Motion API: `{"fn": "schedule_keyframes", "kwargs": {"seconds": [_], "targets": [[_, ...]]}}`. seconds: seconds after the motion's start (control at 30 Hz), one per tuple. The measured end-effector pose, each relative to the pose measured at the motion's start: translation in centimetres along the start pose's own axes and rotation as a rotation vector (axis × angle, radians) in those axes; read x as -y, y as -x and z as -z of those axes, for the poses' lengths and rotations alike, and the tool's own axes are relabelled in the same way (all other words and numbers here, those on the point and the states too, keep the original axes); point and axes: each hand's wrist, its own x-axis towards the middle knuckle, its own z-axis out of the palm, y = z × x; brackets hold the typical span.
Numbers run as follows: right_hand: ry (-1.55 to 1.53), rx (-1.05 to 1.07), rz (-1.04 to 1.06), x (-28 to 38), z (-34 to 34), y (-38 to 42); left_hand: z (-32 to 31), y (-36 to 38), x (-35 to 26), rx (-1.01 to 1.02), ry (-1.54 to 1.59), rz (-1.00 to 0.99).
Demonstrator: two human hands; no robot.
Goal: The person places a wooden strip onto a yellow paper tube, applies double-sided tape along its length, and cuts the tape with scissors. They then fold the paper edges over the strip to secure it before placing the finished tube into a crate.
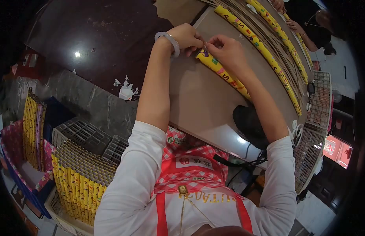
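A yellow patterned tube [223, 74] lies slanted on the brown tabletop [198, 106]. Both my hands meet at its upper left end. My left hand [186, 38], with a pale bangle on its wrist, has its fingers curled in beside the tube's end. From the right, my right hand [226, 51] pinches at the same end, thumb and forefinger together. Whatever lies between the fingertips is too small to make out. Beyond, a longer yellow tube [265, 53] and another yellow tube [286, 39] lie beside thin brown strips [269, 35].
White paper scraps [128, 91] lie on the dark table [92, 43]. A black object [249, 124] sits near my right forearm. Many yellow tubes [78, 188] stand in a basket at lower left. Another person's hands [295, 26] are at upper right. Plastic baskets [310, 153] stand at right.
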Motion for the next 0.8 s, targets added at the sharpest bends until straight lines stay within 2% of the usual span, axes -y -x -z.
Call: {"fn": "schedule_keyframes", "kwargs": {"seconds": [0.13, 0.33, 0.53, 0.73, 0.8], "targets": [[0.022, -0.001, -0.006, 0.1, 0.0, 0.0, -0.1, -0.1, 0.0, 0.01, -0.052, 0.013], [-0.102, 0.034, -0.082, 0.3, 0.2, 0.0, -0.1, 0.1, -0.1, 0.015, -0.021, -0.026], [-0.007, -0.007, -0.029, 0.1, -0.1, -0.3, -0.2, -0.2, 0.1, 0.011, -0.023, -0.025], [0.056, 0.087, -0.134, 0.5, 0.8, 0.2, -0.2, -0.4, 0.1, -0.003, -0.089, -0.012], [0.069, 0.049, -0.07, -1.1, 1.1, 0.7, -0.2, -0.4, 0.1, -0.004, -0.007, 0.009]]}}
